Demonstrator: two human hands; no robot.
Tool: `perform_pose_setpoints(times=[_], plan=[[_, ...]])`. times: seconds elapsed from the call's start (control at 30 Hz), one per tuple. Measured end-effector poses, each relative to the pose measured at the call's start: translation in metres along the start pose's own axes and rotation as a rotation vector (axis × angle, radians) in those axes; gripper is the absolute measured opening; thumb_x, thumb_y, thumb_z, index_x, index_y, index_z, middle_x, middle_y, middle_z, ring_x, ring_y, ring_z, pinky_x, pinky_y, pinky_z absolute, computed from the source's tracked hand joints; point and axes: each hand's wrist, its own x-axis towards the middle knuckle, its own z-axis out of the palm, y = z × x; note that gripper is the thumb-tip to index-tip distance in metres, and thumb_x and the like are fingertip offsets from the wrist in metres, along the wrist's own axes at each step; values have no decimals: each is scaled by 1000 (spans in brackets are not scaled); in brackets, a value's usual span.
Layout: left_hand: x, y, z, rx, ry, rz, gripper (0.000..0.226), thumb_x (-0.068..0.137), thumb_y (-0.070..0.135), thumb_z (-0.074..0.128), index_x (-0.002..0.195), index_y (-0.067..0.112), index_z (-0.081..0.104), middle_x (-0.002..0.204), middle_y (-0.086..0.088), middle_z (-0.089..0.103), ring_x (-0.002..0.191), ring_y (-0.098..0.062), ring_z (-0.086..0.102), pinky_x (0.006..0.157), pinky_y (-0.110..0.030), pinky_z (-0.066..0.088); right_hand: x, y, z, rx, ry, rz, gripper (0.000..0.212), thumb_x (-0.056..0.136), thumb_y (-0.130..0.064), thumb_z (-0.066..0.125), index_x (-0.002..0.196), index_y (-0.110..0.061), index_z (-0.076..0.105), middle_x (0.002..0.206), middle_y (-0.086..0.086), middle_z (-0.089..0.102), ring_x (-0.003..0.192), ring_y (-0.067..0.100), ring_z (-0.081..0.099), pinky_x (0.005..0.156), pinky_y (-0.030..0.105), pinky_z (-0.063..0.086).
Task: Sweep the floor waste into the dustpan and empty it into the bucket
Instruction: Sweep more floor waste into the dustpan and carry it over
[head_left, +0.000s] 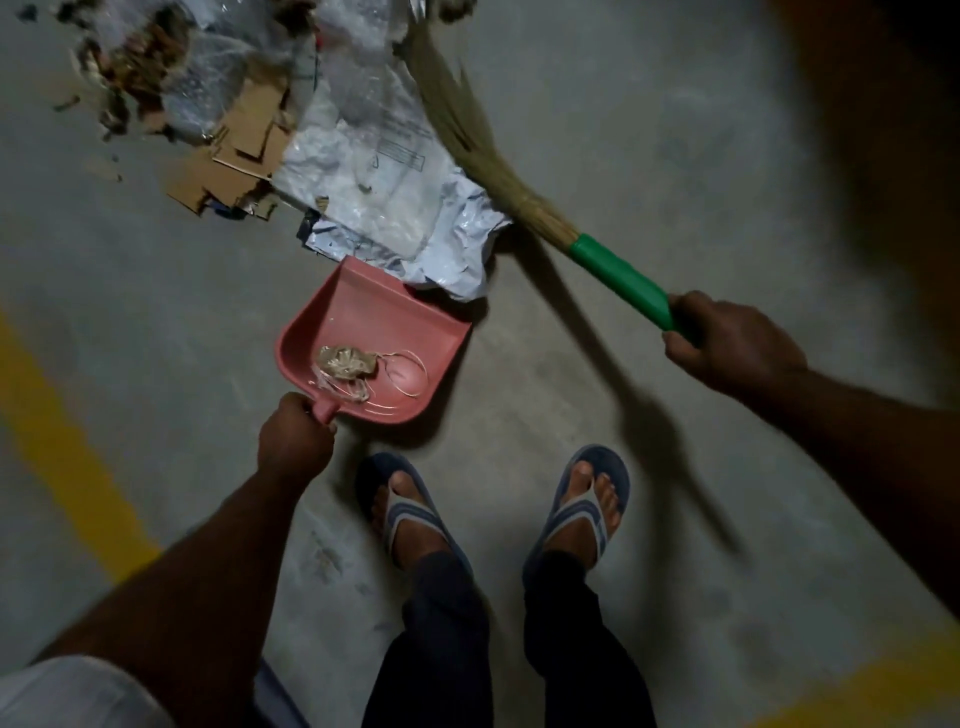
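Note:
My left hand (296, 439) grips the short handle of a pink dustpan (363, 317) held low over the grey floor. Inside the pan lie a crumpled scrap and some thin strings (345, 364). My right hand (732, 345) holds the green handle (621, 278) of a grass broom, whose bristles (457, 119) slant up and left over the waste. The pan's open lip touches a crumpled white plastic bag (374, 182). Beyond it lie torn cardboard pieces (239, 156), clear plastic and brown debris (135, 67). No bucket is in view.
My two feet in blue flip-flops (410, 509) stand just behind the dustpan. A yellow painted line (67, 447) runs along the floor at the left, another patch at the lower right (883, 691). Bare concrete floor (649, 130) lies right of the broom.

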Motion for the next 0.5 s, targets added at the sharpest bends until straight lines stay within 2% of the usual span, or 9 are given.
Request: perform_pose_setpoints(times=[0.1, 0.2, 0.33, 0.4, 0.5], plan=[[6, 9, 1, -34, 18, -20, 32, 85, 20, 70, 110, 7, 55, 109, -23, 65, 103, -43, 60, 85, -43, 48, -32, -5, 31, 51, -41, -15, 44, 88, -41, 59, 126, -20, 56, 102, 20, 66, 90, 38, 65, 74, 39, 50], [14, 18, 0, -49, 42, 2, 30, 86, 20, 69, 110, 7, 55, 108, -23, 65, 102, -43, 60, 84, -43, 46, -63, -9, 52, 76, -103, -44, 56, 80, -49, 50, 129, -22, 57, 103, 14, 67, 92, 35, 66, 76, 38, 52], [21, 17, 0, -70, 67, 49, 30, 87, 20, 69, 109, 7, 55, 107, -22, 65, 103, -43, 59, 86, -44, 45, -90, -18, 65, 144, -65, -50, 67, 79, -58, 42, 134, -23, 58, 110, 9, 69, 96, 31, 67, 77, 38, 55], [20, 15, -1, -94, 68, 80, 26, 87, 22, 67, 106, 10, 54, 103, -19, 66, 99, -42, 60, 84, -43, 45, -94, -21, 65, 159, -27, -38, 63, 81, -55, 47, 134, -22, 58, 110, 8, 69, 95, 31, 67, 76, 37, 54], [21, 16, -6, -125, 83, 110, 23, 88, 24, 65, 104, 12, 53, 100, -15, 67, 97, -39, 61, 80, -40, 44, -93, -22, 61, 170, 28, -24, 52, 84, -37, 70, 133, -23, 60, 107, 7, 69, 91, 32, 68, 73, 38, 55]])
